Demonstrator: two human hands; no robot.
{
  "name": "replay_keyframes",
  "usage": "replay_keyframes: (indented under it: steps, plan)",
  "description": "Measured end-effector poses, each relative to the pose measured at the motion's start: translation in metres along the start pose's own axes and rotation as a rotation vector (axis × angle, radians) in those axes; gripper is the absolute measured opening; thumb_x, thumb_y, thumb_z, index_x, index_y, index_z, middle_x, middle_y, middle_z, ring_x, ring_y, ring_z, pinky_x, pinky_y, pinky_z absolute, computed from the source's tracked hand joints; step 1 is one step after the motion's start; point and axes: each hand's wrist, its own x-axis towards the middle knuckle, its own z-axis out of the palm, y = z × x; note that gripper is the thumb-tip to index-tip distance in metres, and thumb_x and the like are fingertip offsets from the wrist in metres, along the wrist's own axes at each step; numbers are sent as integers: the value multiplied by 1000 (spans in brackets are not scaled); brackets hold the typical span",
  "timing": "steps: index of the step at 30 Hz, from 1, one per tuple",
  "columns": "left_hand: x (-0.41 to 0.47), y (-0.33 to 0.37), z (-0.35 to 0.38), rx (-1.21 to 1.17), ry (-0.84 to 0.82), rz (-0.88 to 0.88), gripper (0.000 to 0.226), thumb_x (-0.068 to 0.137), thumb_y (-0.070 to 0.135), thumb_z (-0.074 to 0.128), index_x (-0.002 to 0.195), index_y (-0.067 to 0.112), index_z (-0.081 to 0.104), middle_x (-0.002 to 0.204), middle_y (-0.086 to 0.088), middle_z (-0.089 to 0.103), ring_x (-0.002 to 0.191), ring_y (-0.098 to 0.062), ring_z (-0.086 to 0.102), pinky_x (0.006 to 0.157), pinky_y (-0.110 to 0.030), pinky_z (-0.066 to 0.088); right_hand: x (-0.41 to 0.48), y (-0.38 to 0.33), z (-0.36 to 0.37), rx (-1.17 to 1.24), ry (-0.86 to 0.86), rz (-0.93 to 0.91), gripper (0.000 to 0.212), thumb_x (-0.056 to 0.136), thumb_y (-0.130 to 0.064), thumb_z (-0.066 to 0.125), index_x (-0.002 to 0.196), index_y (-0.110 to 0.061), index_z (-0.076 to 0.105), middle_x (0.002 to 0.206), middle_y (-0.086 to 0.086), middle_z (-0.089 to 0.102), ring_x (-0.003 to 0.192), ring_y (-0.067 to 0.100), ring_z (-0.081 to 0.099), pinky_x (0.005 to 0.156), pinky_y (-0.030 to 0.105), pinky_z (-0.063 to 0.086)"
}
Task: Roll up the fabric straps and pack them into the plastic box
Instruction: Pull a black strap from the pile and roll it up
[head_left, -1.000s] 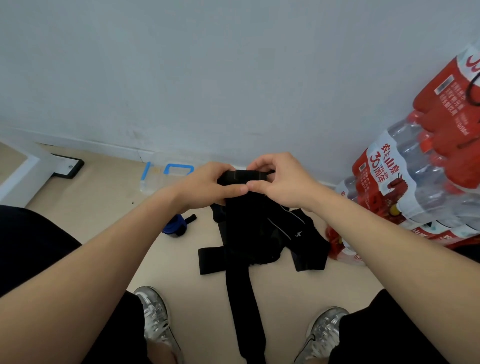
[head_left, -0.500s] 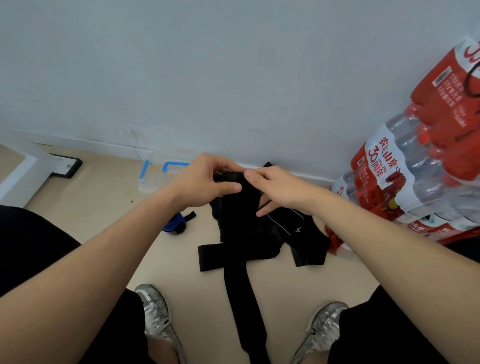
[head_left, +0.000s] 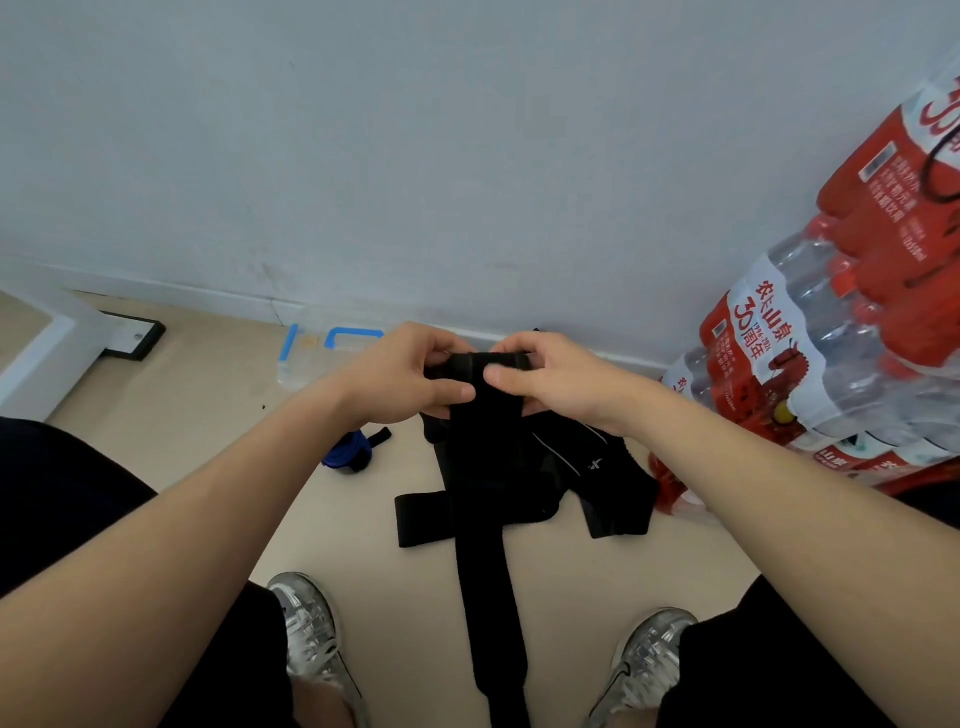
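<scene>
A long black fabric strap (head_left: 488, 571) hangs from my hands down between my shoes. Its top end is a small roll (head_left: 491, 360) held in the air. My left hand (head_left: 405, 382) pinches the roll's left end, my right hand (head_left: 550, 382) grips its right end, thumbs nearly meeting in front. More black straps (head_left: 602, 467) lie heaped on the floor beneath. A rolled blue strap (head_left: 348, 452) rests on the floor to the left. The clear plastic box (head_left: 311, 353) with blue clips stands against the wall, partly hidden behind my left hand.
Shrink-wrapped packs of water bottles (head_left: 831, 338) with red labels are stacked at the right against the wall. A white frame with a black foot (head_left: 130, 338) stands at the far left. My two silver shoes (head_left: 311, 629) are on the beige floor below.
My right hand, which half a second ago lay flat on the fabric, has come back up and grips the roll's right end again. The roll sits slightly higher.
</scene>
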Motion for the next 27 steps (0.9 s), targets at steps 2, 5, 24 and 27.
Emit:
replay_keyframes:
  steps: [2,5,24,27]
  plan:
    - [0,0,1,14,35,19,27,97,-7,74,119,9,73,104,-10,80,90,-22,82,82,-36,68,-2,-4,0,40,-54,85,33,109,-52,56,123,-27,72,107,3,79,98,21,79,94,38,62]
    - [-3,2,5,81,51,59,25,96,-7,75,111,12,69,109,-18,74,88,-28,81,82,-40,69,0,-4,-1,-22,-48,106,40,111,-54,51,123,-25,75,114,4,80,114,27,76,107,48,58]
    - [-11,12,7,-71,-88,-110,31,109,5,61,138,14,64,133,-12,71,107,-24,79,87,-32,66,-10,-5,4,68,39,-1,37,85,1,85,112,-21,74,111,12,78,93,20,75,98,39,60]
    - [-10,11,5,-10,-86,-65,33,108,3,61,137,17,66,132,-9,71,106,-19,79,88,-29,65,-7,-11,4,113,33,56,21,96,-6,70,114,-15,74,104,8,74,94,18,72,90,36,61]
